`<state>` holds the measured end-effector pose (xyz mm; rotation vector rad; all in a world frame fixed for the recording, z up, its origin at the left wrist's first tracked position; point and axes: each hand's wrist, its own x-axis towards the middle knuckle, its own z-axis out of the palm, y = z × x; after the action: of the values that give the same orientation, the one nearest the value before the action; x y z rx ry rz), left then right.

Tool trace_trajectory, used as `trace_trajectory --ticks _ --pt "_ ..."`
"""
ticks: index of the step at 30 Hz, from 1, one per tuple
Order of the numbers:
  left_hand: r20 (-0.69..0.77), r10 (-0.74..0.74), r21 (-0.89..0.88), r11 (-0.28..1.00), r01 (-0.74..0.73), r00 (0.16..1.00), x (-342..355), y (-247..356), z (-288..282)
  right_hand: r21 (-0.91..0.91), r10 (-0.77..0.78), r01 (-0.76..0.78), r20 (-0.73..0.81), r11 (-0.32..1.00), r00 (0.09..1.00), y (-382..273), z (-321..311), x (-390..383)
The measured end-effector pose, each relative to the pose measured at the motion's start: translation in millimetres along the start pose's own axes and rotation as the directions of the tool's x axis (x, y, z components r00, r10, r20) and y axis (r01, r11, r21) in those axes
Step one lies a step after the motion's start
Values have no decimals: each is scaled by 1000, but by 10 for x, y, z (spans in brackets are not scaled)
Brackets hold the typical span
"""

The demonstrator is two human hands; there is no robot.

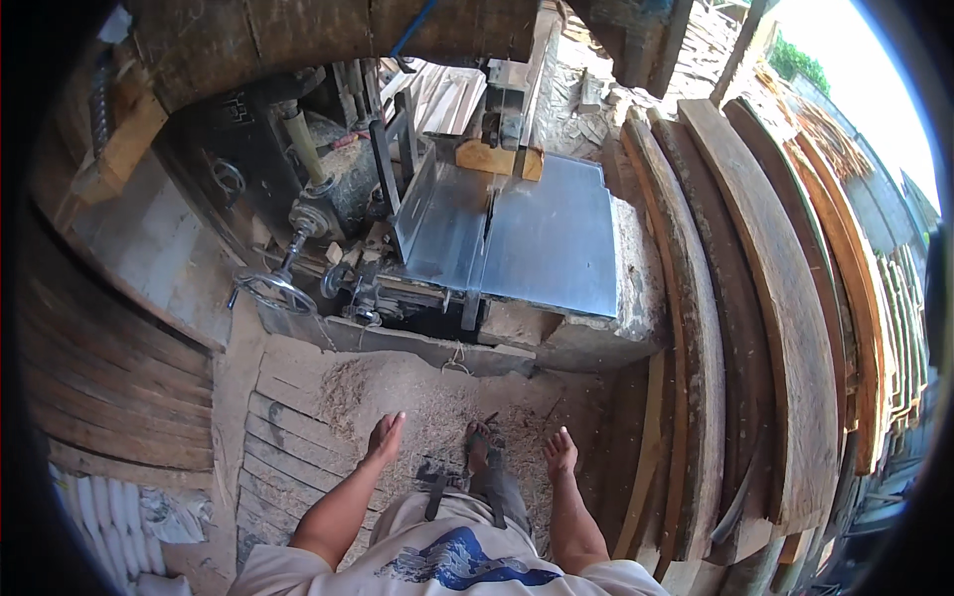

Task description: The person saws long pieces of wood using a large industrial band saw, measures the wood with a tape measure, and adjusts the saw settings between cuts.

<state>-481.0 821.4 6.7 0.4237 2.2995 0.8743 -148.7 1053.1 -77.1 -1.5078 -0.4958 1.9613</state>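
Note:
My left hand (388, 437) hangs in the air over a heap of pale sawdust (373, 392), fingers stretched out, holding nothing. To the right of my feet, my right hand (560, 452) is also raised with its fingers extended and nothing in it. Ahead of both hands stands a band saw with a smooth metal table (552, 238), a slot running along it. An upright metal fence (415, 207) rises on the table's left side. At the far edge a piece of wood with a pale cut face (499, 159) sits near the saw's blade guide (505, 104). Neither hand touches the machine.
Thick long planks (770, 298) stack up along my right side. A handwheel (273, 291) juts out at the saw's left front. Wooden boards (119, 368) and white sacks (109, 526) lie at left. A dark wooden beam (328, 40) crosses overhead.

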Motion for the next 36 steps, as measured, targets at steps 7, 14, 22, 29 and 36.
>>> trace_trajectory --ticks 7,14,22,29,36 --pt "187 34 -84 996 -18 982 104 -664 121 5 15 -15 23 1000 1000 613 -117 -683" --pt "569 -281 154 960 236 773 -771 -906 502 -155 -89 75 -83 985 993 862 -665 -1065" --pt "580 -350 -30 894 448 736 -930 -947 835 -435 -450 410 13 801 893 238 -869 -1217" --pt "604 -194 -410 756 510 773 -646 -72 924 -735 -745 505 0 453 667 -496 -483 -1532" --pt "575 -13 -669 567 480 818 409 1019 1096 -730 -927 622 -38 281 373 -1378 548 -1410"
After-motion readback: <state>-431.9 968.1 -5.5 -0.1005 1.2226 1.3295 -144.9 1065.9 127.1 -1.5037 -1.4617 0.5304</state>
